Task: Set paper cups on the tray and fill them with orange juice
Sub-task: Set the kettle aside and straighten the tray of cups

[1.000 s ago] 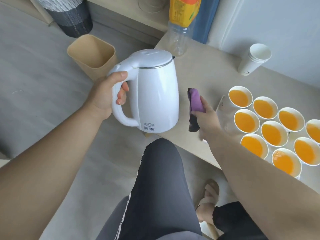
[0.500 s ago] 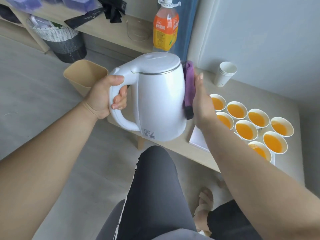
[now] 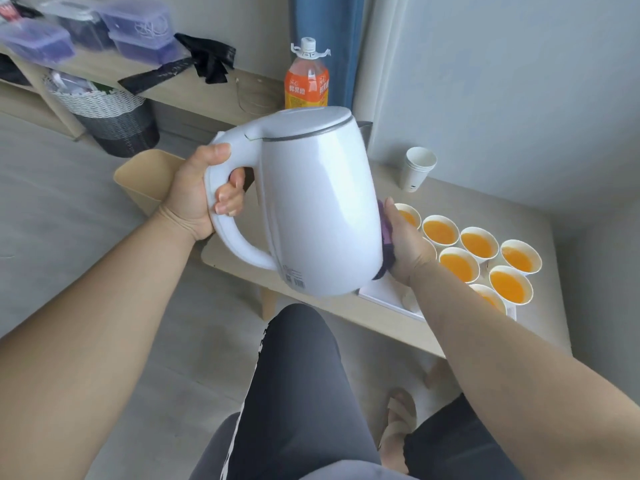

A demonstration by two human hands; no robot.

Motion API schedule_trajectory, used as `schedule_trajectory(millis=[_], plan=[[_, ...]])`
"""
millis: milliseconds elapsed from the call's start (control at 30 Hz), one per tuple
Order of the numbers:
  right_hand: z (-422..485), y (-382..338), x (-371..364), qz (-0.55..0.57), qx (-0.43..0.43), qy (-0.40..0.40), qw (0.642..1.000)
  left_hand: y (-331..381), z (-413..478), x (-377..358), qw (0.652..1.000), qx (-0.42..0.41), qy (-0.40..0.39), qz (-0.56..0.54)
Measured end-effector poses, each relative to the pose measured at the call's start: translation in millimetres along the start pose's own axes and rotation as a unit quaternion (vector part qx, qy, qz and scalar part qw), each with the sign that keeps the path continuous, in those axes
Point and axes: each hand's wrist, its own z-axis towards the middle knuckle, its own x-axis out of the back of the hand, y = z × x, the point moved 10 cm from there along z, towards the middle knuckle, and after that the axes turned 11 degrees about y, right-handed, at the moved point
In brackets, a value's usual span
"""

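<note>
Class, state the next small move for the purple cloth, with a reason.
Probably wipe the purple cloth down the side of the white plastic kettle: the right hand presses it there, the left hand grips the handle, and the paper cups look full.

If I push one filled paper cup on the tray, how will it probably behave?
The filled paper cup would probably spill, since its orange juice sits high. Its thin wall likely dents if squeezed. Neighbouring cups on the tray may stop tipping.
</note>
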Motion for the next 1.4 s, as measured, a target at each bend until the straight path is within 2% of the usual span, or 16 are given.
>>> schedule_trajectory(millis=[100, 233, 300, 400, 500, 533, 567, 633, 700, 800, 900, 967, 1167, 1200, 1300, 1400], plan=[[-15.1, -4.6, -4.9, -0.039, 0.056, 0.021, 0.997, 2.2, -1.5, 3.7, 0.999, -0.011, 0.032, 0.003], [-44.3, -55.7, -13.0, -0.012, 0.267, 0.050, 0.962, 1.3, -1.1, -0.2, 0.998, -0.008, 0.065, 0.024], [-67.9, -84.6, -23.2, -0.053, 0.374, 0.079, 0.923, -1.9, -0.6, -6.3, 0.996, -0.007, 0.077, 0.038], [-94.4, -117.4, -36.0, -0.132, 0.489, 0.147, 0.850, -6.9, -2.0, -15.8, 0.996, -0.003, 0.085, 0.025], [-106.0, -113.9, -32.1, -0.165, 0.605, 0.202, 0.752, -6.1, -4.8, -17.1, 0.996, -0.003, 0.082, -0.018], [-103.3, -104.8, -27.6, -0.168, 0.615, 0.206, 0.742, -4.5, -5.8, -16.1, 0.997, -0.004, 0.079, -0.026], [-95.8, -94.9, -22.0, -0.163, 0.596, 0.201, 0.760, -1.7, -7.2, -14.8, 0.997, -0.007, 0.072, -0.027], [-73.3, -78.9, -8.7, -0.108, 0.509, 0.160, 0.839, 6.1, -8.6, -14.6, 0.999, -0.020, 0.045, -0.016], [-53.7, -80.3, -6.2, -0.023, 0.398, 0.083, 0.913, 12.5, -9.8, -16.7, 1.000, -0.024, 0.011, -0.002], [-29.6, -101.9, -6.7, 0.062, 0.208, 0.023, 0.976, 15.2, -10.8, -20.2, 0.999, -0.007, -0.038, 0.008], [-15.0, -123.5, -25.0, 0.169, 0.118, -0.081, 0.975, 17.4, -11.4, -24.3, 0.997, 0.004, -0.076, 0.023], [-11.1, -128.0, -39.4, 0.170, 0.080, -0.127, 0.974, 18.5, -12.5, -27.1, 0.995, 0.006, -0.093, 0.025], [15.1, -56.0, -50.7, 0.068, -0.028, -0.153, 0.986, 15.6, -12.0, -18.9, 0.996, 0.005, -0.087, -0.012], [10.6, -41.6, -50.9, 0.071, -0.046, -0.162, 0.983, 14.4, -11.0, -14.9, 0.997, 0.007, -0.077, -0.016], [18.7, 5.4, -34.1, 0.090, -0.108, -0.104, 0.985, 10.4, -7.0, 1.6, 0.999, 0.008, -0.030, -0.018], [15.5, 34.7, -36.3, 0.177, -0.167, -0.074, 0.967, 4.3, -0.8, 17.1, 0.999, -0.007, 0.045, -0.012]])
